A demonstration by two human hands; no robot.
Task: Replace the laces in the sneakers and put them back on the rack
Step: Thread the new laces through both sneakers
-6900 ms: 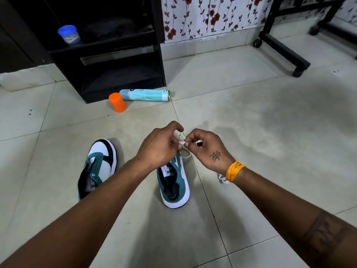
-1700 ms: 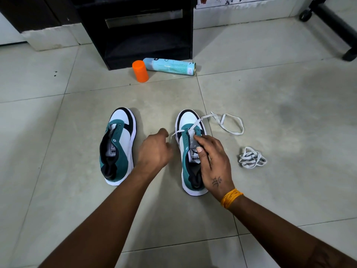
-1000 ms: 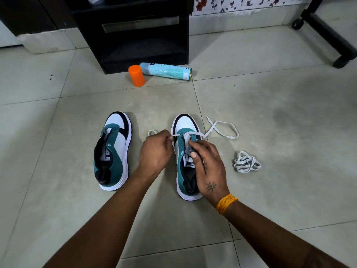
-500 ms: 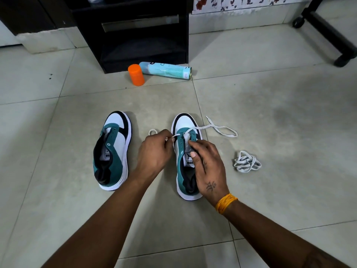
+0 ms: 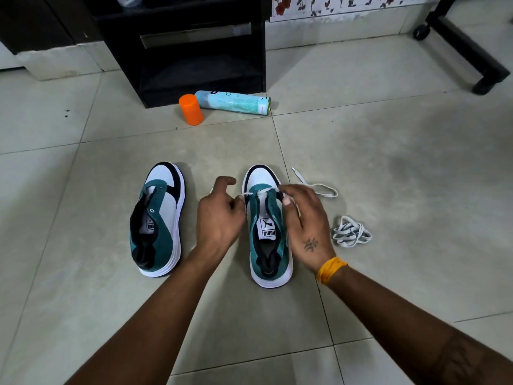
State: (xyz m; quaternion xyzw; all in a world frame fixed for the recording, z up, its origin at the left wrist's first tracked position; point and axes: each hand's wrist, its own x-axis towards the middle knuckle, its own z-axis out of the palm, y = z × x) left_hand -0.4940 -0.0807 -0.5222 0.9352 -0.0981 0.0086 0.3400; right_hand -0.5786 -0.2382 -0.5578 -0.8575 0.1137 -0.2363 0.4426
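Note:
Two teal, white and black sneakers stand on the tiled floor, toes pointing away from me. The left sneaker [image 5: 158, 218] has no lace. The right sneaker [image 5: 266, 226] carries a white lace [image 5: 316, 187] through its front eyelets; the lace's free right end trails on the floor. My left hand [image 5: 219, 215] pinches the lace's left end beside the shoe's toe. My right hand [image 5: 305, 218] pinches the lace at the shoe's right side, its fingers curled over the eyelet row. A second white lace [image 5: 351, 232] lies bundled on the floor to the right.
An orange cap [image 5: 191, 109] and a light blue spray can [image 5: 233, 102] lie in front of a black rack [image 5: 194, 51]. A black frame on wheels [image 5: 466, 48] stands at the top right.
My right hand came off the tongue and moved to the shoe's right side, taking hold of the lace. The left hand kept its pinch on the left end. The lace's loop on the floor shifted.

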